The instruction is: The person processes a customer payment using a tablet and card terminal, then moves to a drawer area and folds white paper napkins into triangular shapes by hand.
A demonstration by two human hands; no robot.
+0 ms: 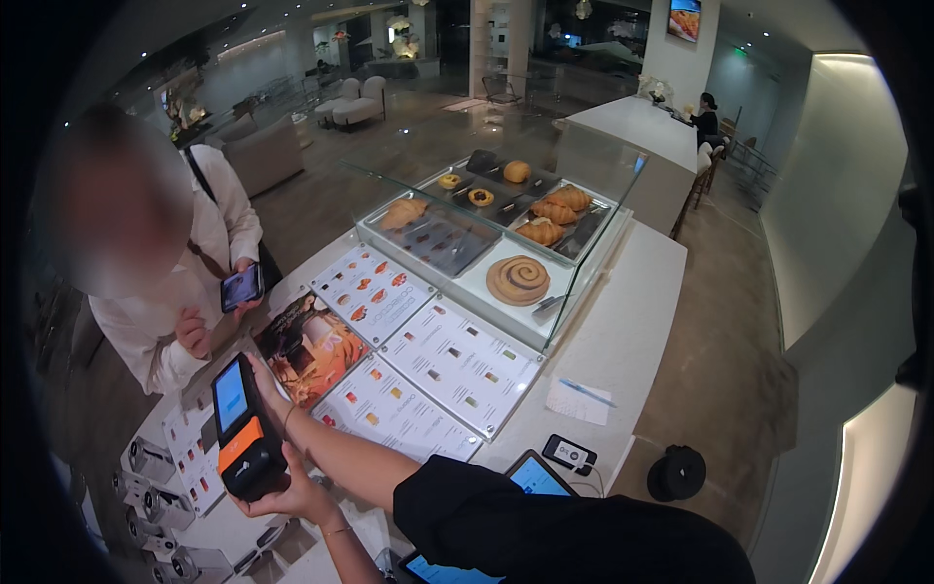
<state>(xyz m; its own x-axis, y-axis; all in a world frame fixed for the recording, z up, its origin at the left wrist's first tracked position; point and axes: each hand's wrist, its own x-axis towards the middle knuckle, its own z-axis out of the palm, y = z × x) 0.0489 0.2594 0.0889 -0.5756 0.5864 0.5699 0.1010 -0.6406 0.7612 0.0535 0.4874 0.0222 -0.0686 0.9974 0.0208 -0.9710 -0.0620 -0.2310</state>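
Note:
A handheld payment terminal (264, 432), black with an orange panel and a lit screen, is tilted above the counter at the left. My right hand (267, 388) grips its far side, near the screen end. Under its near end, my left hand (293, 488) cradles the black casing. Across the counter, a person in a white shirt (222, 182) holds a smartphone (241, 287) with its screen lit. Their other hand (193, 332) is raised just beyond the terminal. Menu sheets (461, 365) in clear holders lie beside my right forearm.
A glass display case (576, 306) holds croissants (554, 212), tarts and a large spiral pastry (518, 279). Nearer me are a tablet (540, 478), a small white-screened device (569, 452) with a cable, and a paper with a pen (580, 400). Several clear containers (166, 505) line the left edge.

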